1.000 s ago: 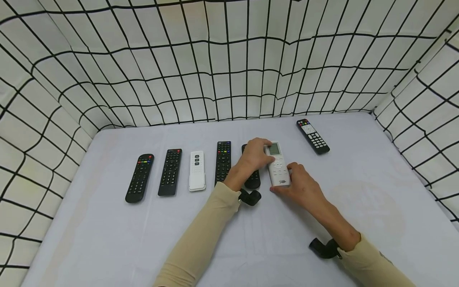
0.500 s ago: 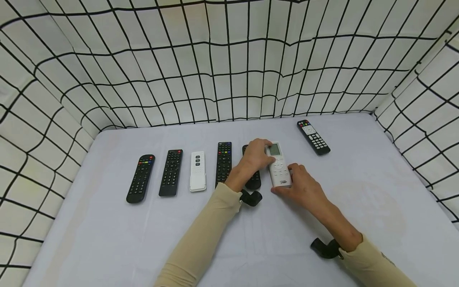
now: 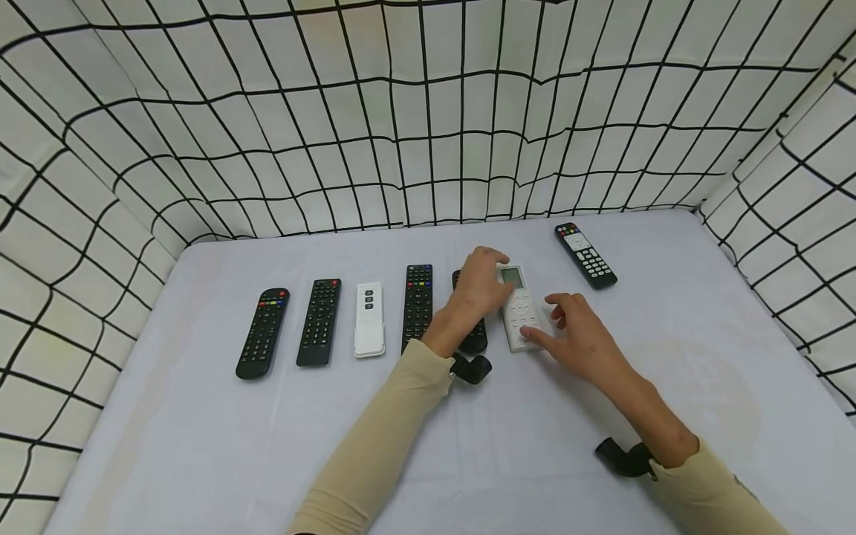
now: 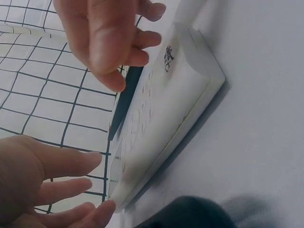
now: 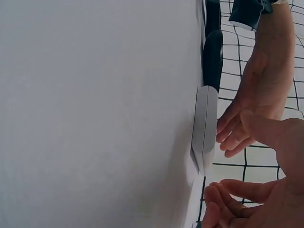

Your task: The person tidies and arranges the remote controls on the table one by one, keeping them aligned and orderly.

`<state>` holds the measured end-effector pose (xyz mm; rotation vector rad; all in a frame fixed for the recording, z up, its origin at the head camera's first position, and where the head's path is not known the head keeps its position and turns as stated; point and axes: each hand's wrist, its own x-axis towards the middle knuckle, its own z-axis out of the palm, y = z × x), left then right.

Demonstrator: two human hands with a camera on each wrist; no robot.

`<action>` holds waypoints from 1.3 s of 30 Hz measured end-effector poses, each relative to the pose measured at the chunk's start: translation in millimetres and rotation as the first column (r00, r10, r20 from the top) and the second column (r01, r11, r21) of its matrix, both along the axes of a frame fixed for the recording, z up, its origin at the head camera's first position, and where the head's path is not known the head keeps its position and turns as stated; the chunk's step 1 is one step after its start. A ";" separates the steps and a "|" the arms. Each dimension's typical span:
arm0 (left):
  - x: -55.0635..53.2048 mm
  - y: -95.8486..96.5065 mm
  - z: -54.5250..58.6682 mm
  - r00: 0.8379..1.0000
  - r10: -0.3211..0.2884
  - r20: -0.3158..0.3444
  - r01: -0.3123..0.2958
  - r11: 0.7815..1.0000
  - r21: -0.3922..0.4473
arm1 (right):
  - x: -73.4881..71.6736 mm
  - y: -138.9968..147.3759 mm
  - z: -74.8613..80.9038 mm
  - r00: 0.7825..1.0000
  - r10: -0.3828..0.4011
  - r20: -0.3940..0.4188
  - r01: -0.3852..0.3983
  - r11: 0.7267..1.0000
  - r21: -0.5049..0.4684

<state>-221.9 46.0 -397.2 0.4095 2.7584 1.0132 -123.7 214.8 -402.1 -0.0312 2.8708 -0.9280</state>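
Note:
A white air-conditioner remote [image 3: 519, 313] with a small grey screen lies flat on the white-covered table. My left hand [image 3: 478, 288] hovers at its upper left side, fingers relaxed and spread; whether a fingertip touches the remote's edge cannot be told. Off its lower right side hangs my right hand [image 3: 583, 340], its thumb over the lower keys and its fingers loosely bent, holding nothing. In the left wrist view the remote [image 4: 161, 118] lies between the two hands. Partly hidden under my left wrist is a black remote [image 3: 476, 338].
To the left, in a row, lie a black remote [image 3: 417, 301], a white remote [image 3: 369, 319] and two more black remotes. A black remote with white keys [image 3: 585, 256] lies slantwise at the back right. Black-lined white walls [image 3: 441, 111] enclose the table's back and sides.
Both hands have let go of the white air-conditioner remote. My right hand has lifted and shifted right; my left hand has risen slightly. The remote has barely moved.

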 end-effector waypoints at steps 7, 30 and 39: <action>1.9 6.3 -0.3 0.998 0.021 -0.060 -0.017 0.998 0.065 | -5.3 13.7 -2.0 0.993 -0.015 -0.117 0.014 1.000 -0.016; -9.4 28.2 0.5 0.996 0.055 -0.064 -0.043 0.983 0.177 | -30.6 51.0 -4.9 0.963 -0.176 -0.205 0.171 0.984 -0.041; -12.8 34.0 -3.8 0.998 0.065 -0.025 -0.060 0.984 0.166 | -40.5 61.0 -2.1 0.963 -0.233 -0.135 0.237 0.971 0.015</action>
